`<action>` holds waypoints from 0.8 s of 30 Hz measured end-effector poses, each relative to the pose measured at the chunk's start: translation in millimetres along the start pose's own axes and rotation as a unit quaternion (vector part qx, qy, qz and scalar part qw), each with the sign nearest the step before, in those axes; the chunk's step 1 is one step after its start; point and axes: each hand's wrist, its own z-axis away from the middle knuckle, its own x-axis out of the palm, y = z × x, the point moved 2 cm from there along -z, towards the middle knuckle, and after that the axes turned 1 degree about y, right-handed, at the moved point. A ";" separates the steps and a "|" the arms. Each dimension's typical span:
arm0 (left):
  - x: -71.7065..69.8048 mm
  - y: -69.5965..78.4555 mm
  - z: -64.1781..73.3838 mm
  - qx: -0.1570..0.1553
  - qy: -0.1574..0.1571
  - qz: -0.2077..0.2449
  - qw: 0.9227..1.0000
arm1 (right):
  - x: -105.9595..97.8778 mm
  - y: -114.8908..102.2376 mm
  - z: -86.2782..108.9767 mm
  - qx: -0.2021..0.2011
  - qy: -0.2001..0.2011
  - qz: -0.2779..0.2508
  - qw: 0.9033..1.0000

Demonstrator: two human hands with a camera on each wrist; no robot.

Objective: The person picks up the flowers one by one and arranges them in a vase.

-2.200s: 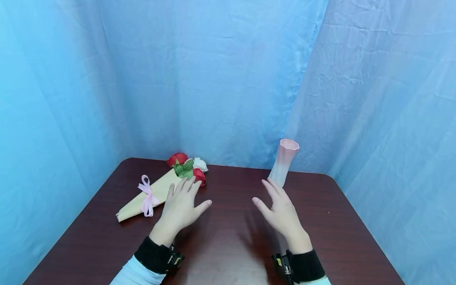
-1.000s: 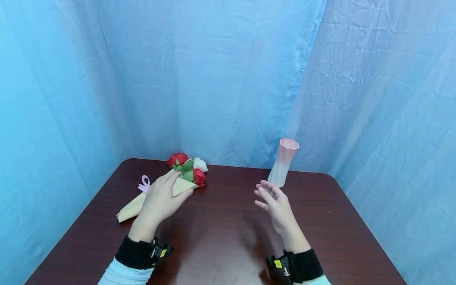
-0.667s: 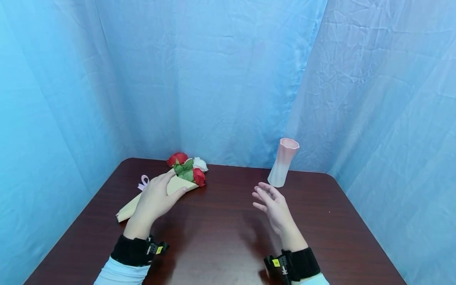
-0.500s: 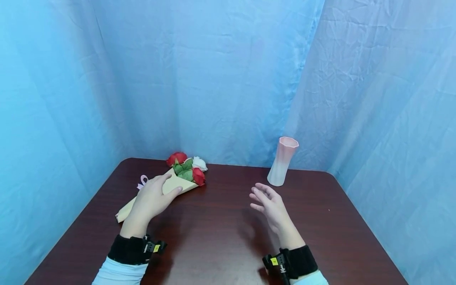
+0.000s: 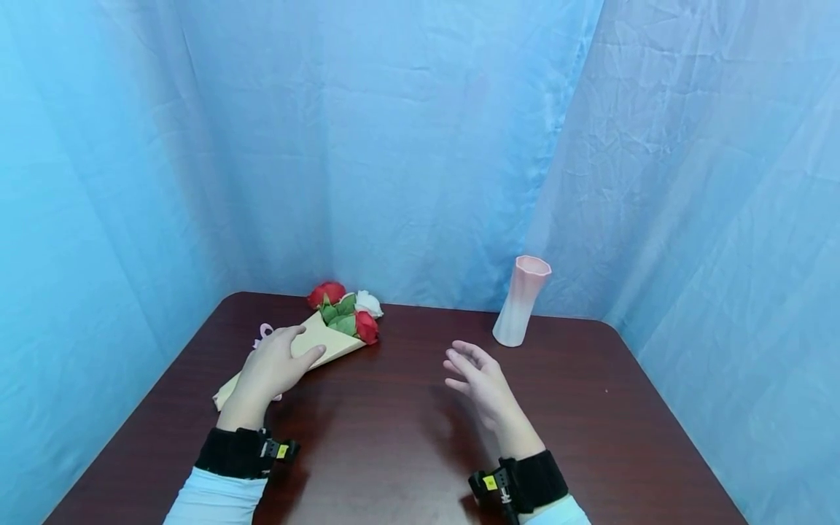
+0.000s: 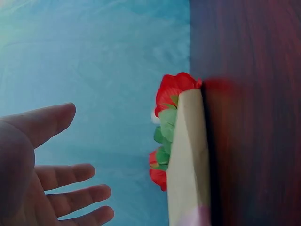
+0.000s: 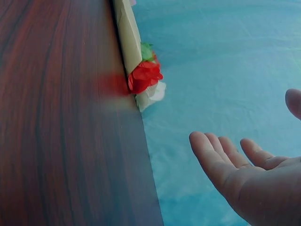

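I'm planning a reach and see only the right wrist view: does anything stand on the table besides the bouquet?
Observer: Yes, the head view shows a vase standing to the right of the bouquet.
Operator: Anything close over the bouquet?
Observer: Yes, the left hand hovers over its wrapper.
Operator: Is that hand touching it?
Observer: No, the left wrist view shows a gap between its visible fingers and the wrapper.

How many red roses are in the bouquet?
2. In the head view, one red rose sits above-left of the green leaves, the other red rose below-right. More may be hidden in the wrapping paper.
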 end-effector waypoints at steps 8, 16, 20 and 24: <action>16.6 -10.3 -9.4 0.008 -0.021 -0.011 1.000 | 11.4 8.5 -4.8 0.013 -0.026 -0.024 0.999; 11.3 -20.0 -20.4 0.008 -0.036 -0.037 0.999 | 23.5 22.3 -9.8 0.036 -0.044 -0.053 0.997; 7.9 -28.6 -25.1 0.006 -0.051 -0.044 0.998 | 30.3 27.4 -13.0 0.050 -0.051 -0.070 0.995; 3.7 -37.6 -26.4 -0.002 -0.064 -0.048 0.997 | 38.0 31.8 -16.9 0.063 -0.067 -0.072 0.993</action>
